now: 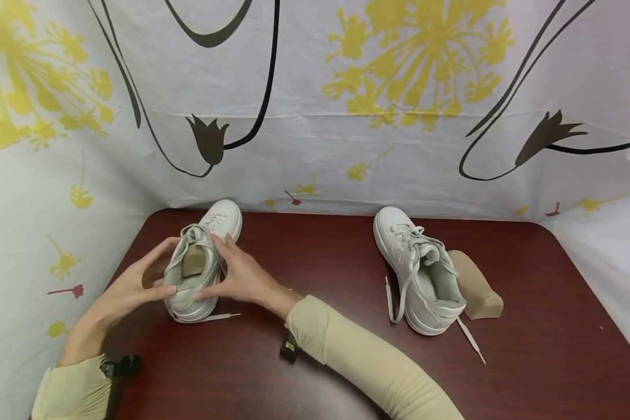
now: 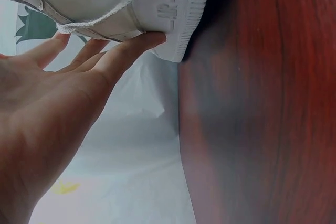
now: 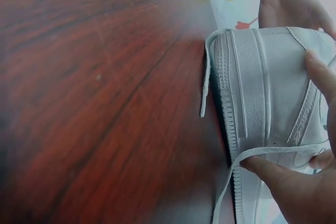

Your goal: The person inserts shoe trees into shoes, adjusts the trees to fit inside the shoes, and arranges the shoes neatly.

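A white lace-up sneaker (image 1: 188,304) stands on the table at the left, its toe pointing away and a tan insert (image 1: 193,261) showing inside its opening. My left hand (image 1: 128,289) grips its left side, thumb at the heel collar and fingers along the side. From the right, my right hand (image 1: 244,274) holds the same shoe, its thumb near the heel and its fingers further forward. In the right wrist view, a loose lace (image 3: 257,152) runs down the shoe's side past the right-hand fingers (image 3: 268,174).
Another white sneaker (image 1: 394,233) stands to the right with loosened laces and an open collar. Beside it lies a tan wedge-like insert (image 1: 472,280). A patterned white cloth (image 1: 304,151) hangs behind the dark red table (image 1: 304,256) and at its sides.
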